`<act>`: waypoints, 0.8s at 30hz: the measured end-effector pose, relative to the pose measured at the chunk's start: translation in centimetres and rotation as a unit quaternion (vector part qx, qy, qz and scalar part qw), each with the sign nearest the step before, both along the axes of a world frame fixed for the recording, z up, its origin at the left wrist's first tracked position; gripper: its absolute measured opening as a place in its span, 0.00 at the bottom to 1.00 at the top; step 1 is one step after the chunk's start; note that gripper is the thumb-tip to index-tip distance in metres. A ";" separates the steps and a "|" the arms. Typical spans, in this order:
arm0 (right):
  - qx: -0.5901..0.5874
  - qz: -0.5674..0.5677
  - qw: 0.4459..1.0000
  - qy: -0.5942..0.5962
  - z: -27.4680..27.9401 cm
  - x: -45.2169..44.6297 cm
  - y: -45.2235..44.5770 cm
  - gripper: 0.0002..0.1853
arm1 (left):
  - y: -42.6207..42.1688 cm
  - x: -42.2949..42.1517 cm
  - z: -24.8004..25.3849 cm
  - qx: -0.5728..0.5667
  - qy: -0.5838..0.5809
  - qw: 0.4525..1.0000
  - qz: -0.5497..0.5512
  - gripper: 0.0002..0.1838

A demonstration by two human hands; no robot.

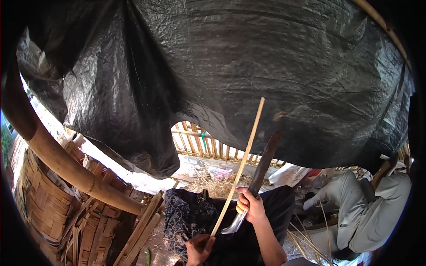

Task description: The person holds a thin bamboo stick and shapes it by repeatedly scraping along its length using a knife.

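A long thin bamboo strip [242, 164] slants up in front of me, its lower end pinched in my left hand [199, 248]. My right hand [251, 206] is wrapped round the handle of a machete [265, 164], whose dark blade points upward just right of the strip. The pale curved butt of the handle shows below my fist. Both hands are above my lap, where dark trousers and a patterned cloth [182, 217] lie. The strip passes close by the fingers of my right hand; I cannot tell whether they touch it.
A black plastic sheet [284, 66] hangs across the front. Woven bamboo panels [46, 199] and a thick bamboo pole [84, 179] stand at left, with split bamboo pieces [141, 230] beside them. A person in grey trousers [355, 213] sits at right near thin strips [313, 248].
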State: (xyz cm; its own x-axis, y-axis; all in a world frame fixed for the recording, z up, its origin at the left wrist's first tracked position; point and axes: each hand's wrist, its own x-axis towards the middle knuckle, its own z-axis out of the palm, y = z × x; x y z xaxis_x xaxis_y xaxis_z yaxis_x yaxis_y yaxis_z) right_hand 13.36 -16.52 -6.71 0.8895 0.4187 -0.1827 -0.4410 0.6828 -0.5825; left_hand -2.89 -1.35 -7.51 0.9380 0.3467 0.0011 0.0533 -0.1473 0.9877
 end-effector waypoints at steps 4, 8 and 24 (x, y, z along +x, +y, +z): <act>-0.046 -0.013 0.998 0.047 -0.7 0.2 0.0 0.13 | 0.4 -1.1 -0.9 0.062 -0.006 0.998 0.012 0.10; -0.110 -0.026 0.988 0.100 -2.5 0.3 0.0 0.12 | 1.8 -2.2 -2.0 0.027 0.117 0.993 -0.022 0.09; 0.001 -0.199 0.980 -0.004 -4.8 5.4 -10.2 0.12 | 13.0 -4.5 1.1 0.180 0.213 0.959 -0.036 0.10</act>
State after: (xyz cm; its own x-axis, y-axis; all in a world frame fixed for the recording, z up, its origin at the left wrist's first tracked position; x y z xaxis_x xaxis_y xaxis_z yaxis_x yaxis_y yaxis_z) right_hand 18.77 -26.72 -11.49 0.9841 0.0387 -0.1735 -0.1343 0.8012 -0.5832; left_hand -7.40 11.68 -6.41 0.9014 0.3296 -0.2808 0.4181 -0.4943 0.7621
